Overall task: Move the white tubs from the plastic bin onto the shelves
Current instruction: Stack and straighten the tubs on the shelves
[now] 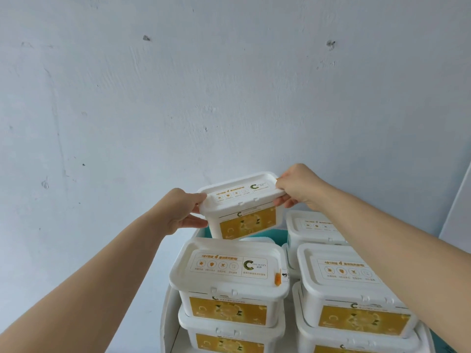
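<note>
A white tub [242,205] with a yellow label is held up in the air above the other tubs, tilted slightly. My left hand [182,210] grips its left end and my right hand [297,186] grips its right end at the lid rim. Below it stand stacked white tubs: a left stack [226,273] and a right stack [341,276], with another tub [309,225] behind on the right. A white rim of the shelf or bin [168,317] shows at the left of the stacks; which it is I cannot tell.
A pale blue-grey wall [204,85] with small marks fills the upper view right behind the tubs. A teal surface [270,234] shows between the held tub and the stacks. A pale panel edge [458,207] stands at the far right.
</note>
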Tool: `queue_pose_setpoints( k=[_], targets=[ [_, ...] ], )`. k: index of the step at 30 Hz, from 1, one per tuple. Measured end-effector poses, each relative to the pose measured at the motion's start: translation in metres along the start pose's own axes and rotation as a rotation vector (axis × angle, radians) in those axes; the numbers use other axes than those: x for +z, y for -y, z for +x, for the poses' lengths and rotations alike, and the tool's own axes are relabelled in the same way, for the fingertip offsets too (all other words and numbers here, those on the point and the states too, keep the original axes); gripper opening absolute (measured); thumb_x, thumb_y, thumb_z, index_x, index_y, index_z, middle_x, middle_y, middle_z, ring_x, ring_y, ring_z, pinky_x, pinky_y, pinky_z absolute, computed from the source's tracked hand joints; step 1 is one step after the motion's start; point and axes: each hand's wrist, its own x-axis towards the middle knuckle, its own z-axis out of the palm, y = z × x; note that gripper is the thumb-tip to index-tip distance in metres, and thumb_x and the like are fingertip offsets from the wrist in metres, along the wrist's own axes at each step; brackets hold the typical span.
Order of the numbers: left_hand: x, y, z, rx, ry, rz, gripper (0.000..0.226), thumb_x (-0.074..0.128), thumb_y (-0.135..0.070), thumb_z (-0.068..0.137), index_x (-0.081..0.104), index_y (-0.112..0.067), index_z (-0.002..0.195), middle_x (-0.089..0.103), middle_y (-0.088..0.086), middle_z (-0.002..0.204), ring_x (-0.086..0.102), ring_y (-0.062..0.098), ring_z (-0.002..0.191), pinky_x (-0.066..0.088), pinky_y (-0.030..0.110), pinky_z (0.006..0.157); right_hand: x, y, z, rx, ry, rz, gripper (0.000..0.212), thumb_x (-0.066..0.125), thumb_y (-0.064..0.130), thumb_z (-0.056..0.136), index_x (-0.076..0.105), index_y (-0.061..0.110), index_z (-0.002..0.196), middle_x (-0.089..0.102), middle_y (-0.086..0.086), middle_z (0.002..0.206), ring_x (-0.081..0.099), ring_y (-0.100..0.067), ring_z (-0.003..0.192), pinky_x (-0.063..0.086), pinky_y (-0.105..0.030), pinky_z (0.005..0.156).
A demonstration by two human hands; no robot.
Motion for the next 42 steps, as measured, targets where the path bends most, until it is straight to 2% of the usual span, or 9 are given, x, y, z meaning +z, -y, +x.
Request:
queue_pose_setpoints(
  k=[6, 13, 18, 20, 23, 28, 32, 36, 42],
  targets=[
    [-0.003, 0.01, 0.017, -0.075, 0.105, 0.096, 0.027, 0.056, -0.019, 0.096, 0.061, 0.007, 0.102, 0.07, 0.021, 0.094, 0.072, 0.036, 0.075, 0.061, 0.039, 0.069, 0.005, -0.009, 0.003, 0.048, 0.122, -0.312, 0.024, 0.059, 0.013, 0.086, 0.06, -0.003, 0.103, 0.072, -0.018, 0.084, 0.066, -0.018, 0.063, 0.045, -0.022, 0.051],
    [0.0, 0.027, 0.038, -0.105, 0.152, 0.17, 0.024, 0.056, -0.013, 0.094, 0.06, 0.01, 0.1, 0.069, 0.025, 0.098, 0.072, 0.033, 0.071, 0.06, 0.033, 0.06, 0.008, -0.018, 0.002, 0.07, 0.274, -0.443, 0.048, 0.081, 0.038, 0.07, 0.066, 0.004, 0.1, 0.074, -0.009, 0.088, 0.072, -0.017, 0.076, 0.051, -0.023, 0.061],
    [-0.005, 0.027, 0.044, -0.11, 0.175, 0.189, 0.024, 0.057, -0.014, 0.094, 0.062, 0.009, 0.098, 0.071, 0.024, 0.091, 0.072, 0.035, 0.075, 0.061, 0.039, 0.07, 0.015, -0.013, -0.001, 0.097, 0.27, -0.554, 0.057, 0.085, 0.042, 0.062, 0.068, 0.005, 0.101, 0.073, -0.006, 0.088, 0.061, -0.013, 0.069, 0.042, -0.023, 0.06],
    [-0.008, 0.029, 0.045, -0.126, 0.188, 0.201, 0.026, 0.057, -0.019, 0.094, 0.064, 0.006, 0.098, 0.072, 0.023, 0.092, 0.072, 0.036, 0.079, 0.06, 0.04, 0.073, 0.018, -0.012, -0.002, 0.088, 0.245, -0.589, 0.061, 0.085, 0.045, 0.06, 0.069, 0.007, 0.105, 0.073, -0.008, 0.1, 0.06, -0.015, 0.077, 0.042, -0.025, 0.067],
    [-0.011, 0.03, 0.045, -0.128, 0.216, 0.203, 0.027, 0.059, -0.023, 0.094, 0.065, 0.003, 0.1, 0.073, 0.021, 0.092, 0.072, 0.037, 0.083, 0.059, 0.042, 0.077, 0.023, -0.011, -0.007, 0.059, 0.218, -0.653, 0.074, 0.085, 0.046, 0.06, 0.062, 0.014, 0.122, 0.064, 0.0, 0.122, 0.059, -0.017, 0.104, 0.045, -0.027, 0.086],
    [-0.007, 0.032, 0.042, -0.119, 0.223, 0.181, 0.029, 0.057, -0.021, 0.095, 0.063, 0.006, 0.101, 0.071, 0.024, 0.092, 0.071, 0.035, 0.073, 0.061, 0.038, 0.063, 0.024, -0.014, -0.012, -0.03, 0.232, -0.613, 0.044, 0.085, 0.04, 0.062, 0.073, 0.024, 0.101, 0.065, 0.007, 0.113, 0.058, -0.012, 0.101, 0.044, -0.025, 0.08],
    [-0.005, 0.033, 0.041, -0.093, 0.215, 0.148, 0.026, 0.055, -0.02, 0.097, 0.062, 0.005, 0.093, 0.071, 0.025, 0.091, 0.07, 0.034, 0.072, 0.061, 0.038, 0.067, 0.026, -0.014, -0.011, -0.04, 0.235, -0.588, 0.025, 0.086, 0.036, 0.063, 0.074, 0.025, 0.082, 0.067, 0.01, 0.097, 0.06, -0.01, 0.096, 0.046, -0.024, 0.078],
    [-0.005, 0.033, 0.045, -0.065, 0.218, 0.105, 0.024, 0.056, -0.018, 0.096, 0.059, 0.006, 0.092, 0.07, 0.022, 0.084, 0.069, 0.031, 0.065, 0.061, 0.037, 0.065, 0.028, -0.017, -0.009, -0.032, 0.228, -0.551, 0.023, 0.086, 0.035, 0.062, 0.075, 0.02, 0.077, 0.07, 0.009, 0.087, 0.062, -0.009, 0.088, 0.047, -0.024, 0.074],
    [0.002, 0.029, 0.061, -0.017, 0.214, 0.114, 0.026, 0.054, -0.02, 0.097, 0.056, 0.005, 0.104, 0.069, 0.02, 0.098, 0.071, 0.034, 0.082, 0.06, 0.043, 0.074, 0.03, -0.019, -0.007, -0.005, 0.224, -0.499, 0.021, 0.086, 0.032, 0.064, 0.074, 0.019, 0.074, 0.07, 0.008, 0.085, 0.063, -0.011, 0.089, 0.05, -0.026, 0.081]
  ],
)
